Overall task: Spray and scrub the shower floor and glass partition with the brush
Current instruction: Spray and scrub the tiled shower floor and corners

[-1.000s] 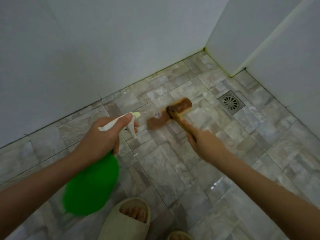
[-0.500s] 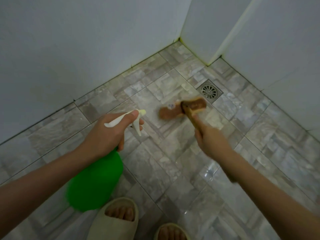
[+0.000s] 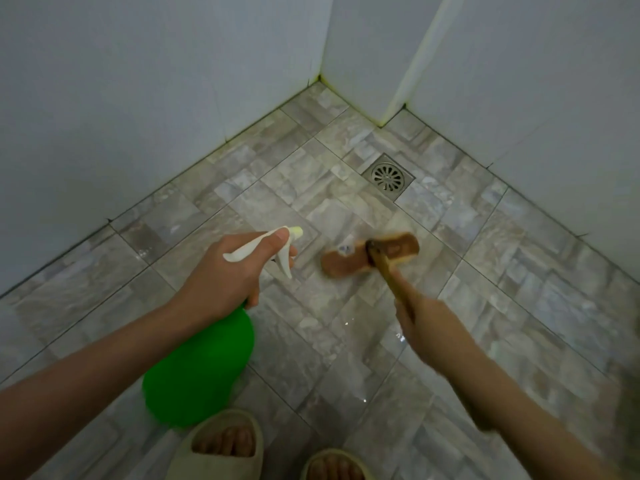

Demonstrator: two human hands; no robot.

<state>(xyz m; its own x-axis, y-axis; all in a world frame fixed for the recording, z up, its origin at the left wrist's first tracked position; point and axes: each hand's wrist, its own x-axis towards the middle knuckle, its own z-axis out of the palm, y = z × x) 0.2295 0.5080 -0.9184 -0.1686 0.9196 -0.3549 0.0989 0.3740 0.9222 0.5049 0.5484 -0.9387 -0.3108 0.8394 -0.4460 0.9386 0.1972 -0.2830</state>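
Note:
My left hand (image 3: 225,275) grips a green spray bottle (image 3: 197,368) by its white trigger head, nozzle pointing right toward the brush. My right hand (image 3: 426,323) holds the wooden handle of a brown scrub brush (image 3: 370,258), whose head rests flat on the grey stone-pattern shower floor (image 3: 304,188). The brush head lies a little below and left of the drain. The floor near the brush looks wet and shiny. No glass partition is clearly seen.
A square metal floor drain (image 3: 388,176) sits near the far corner. White tiled walls (image 3: 138,98) close the floor at the back left and right. My two feet in beige slippers (image 3: 221,452) stand at the bottom edge.
The view has swung so the corner and drain sit further left and lower. The brush head has slid back toward me, away from the drain. The bottle stays held the same way.

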